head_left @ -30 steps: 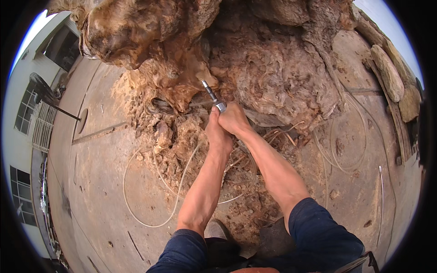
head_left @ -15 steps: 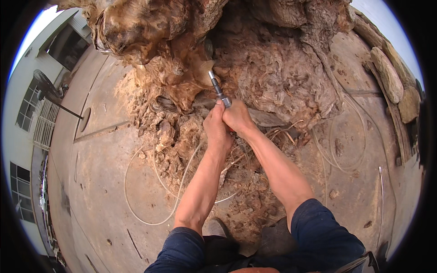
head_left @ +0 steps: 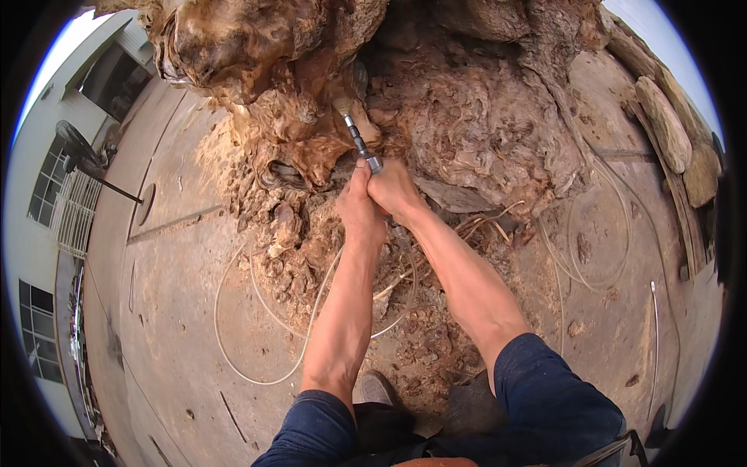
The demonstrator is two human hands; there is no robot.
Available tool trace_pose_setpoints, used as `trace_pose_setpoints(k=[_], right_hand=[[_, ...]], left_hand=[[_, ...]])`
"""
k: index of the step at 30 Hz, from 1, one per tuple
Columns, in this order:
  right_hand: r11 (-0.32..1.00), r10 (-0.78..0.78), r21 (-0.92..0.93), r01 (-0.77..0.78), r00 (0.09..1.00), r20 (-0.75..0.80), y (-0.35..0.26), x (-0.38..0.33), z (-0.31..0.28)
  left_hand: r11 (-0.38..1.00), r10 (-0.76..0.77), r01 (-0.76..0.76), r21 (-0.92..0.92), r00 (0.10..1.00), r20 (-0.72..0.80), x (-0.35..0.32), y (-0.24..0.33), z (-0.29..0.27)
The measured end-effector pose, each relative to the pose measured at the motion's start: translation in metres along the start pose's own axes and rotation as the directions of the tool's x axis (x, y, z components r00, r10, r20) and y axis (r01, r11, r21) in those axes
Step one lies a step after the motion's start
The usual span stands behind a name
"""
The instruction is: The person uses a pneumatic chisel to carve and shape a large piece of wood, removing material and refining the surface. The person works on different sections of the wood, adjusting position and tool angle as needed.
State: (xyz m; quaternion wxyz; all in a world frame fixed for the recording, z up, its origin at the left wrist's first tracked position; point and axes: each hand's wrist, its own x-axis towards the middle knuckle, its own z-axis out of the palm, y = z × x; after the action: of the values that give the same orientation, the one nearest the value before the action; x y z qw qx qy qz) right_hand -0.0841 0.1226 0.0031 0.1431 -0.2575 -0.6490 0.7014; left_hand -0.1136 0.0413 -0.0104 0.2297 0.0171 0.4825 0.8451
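A huge gnarled tree root (head_left: pixel 482 117) fills the top of the view. My left hand (head_left: pixel 358 208) and my right hand (head_left: pixel 395 191) are clasped together around the handle of a slim metal carving tool (head_left: pixel 359 144). Its tip presses into a pale, freshly cut spot of the root just above my hands. A thin pale air hose (head_left: pixel 257 311) runs from under my hands and loops over the ground. Both forearms stretch up from dark blue sleeves.
Wood chips and broken root pieces (head_left: pixel 311 257) lie heaped at the root's base. More hose loops (head_left: pixel 591 257) lie on the concrete ground at right. A standing fan (head_left: pixel 82 148) and a white building are at far left; stone slabs (head_left: pixel 661 117) sit at upper right.
My hands have pushed the tool up and slightly right, deeper into the root. The tool now points more steeply upward.
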Motion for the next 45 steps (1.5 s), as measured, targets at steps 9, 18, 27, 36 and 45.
trace_pose_setpoints(k=[9, 18, 27, 36, 45], right_hand=[[0.964, -0.038, -0.265, 0.028, 0.999, -0.034, 0.036, 0.001, -0.008], [0.955, -0.042, -0.294, 0.031, 0.999, -0.03, 0.039, -0.015, -0.024], [0.976, -0.217, -0.031, 0.216, 0.976, -0.038, -0.003, -0.018, -0.009], [0.985, -0.124, 0.124, 0.123, 0.992, -0.001, -0.018, -0.01, 0.006], [0.975, -0.21, -0.072, 0.21, 0.978, 0.019, -0.013, -0.016, 0.012]], left_hand=[[0.984, -0.121, 0.12, -0.132, 0.993, 0.002, -0.008, -0.034, -0.013], [0.984, -0.138, 0.14, -0.113, 0.99, 0.025, -0.019, -0.056, -0.016], [0.998, 0.059, -0.057, -0.015, 0.991, 0.117, -0.019, 0.003, 0.008], [0.994, 0.099, -0.102, 0.032, 0.992, 0.071, -0.015, 0.029, 0.014], [0.995, 0.09, -0.088, -0.036, 0.994, 0.061, -0.012, 0.016, -0.004]])
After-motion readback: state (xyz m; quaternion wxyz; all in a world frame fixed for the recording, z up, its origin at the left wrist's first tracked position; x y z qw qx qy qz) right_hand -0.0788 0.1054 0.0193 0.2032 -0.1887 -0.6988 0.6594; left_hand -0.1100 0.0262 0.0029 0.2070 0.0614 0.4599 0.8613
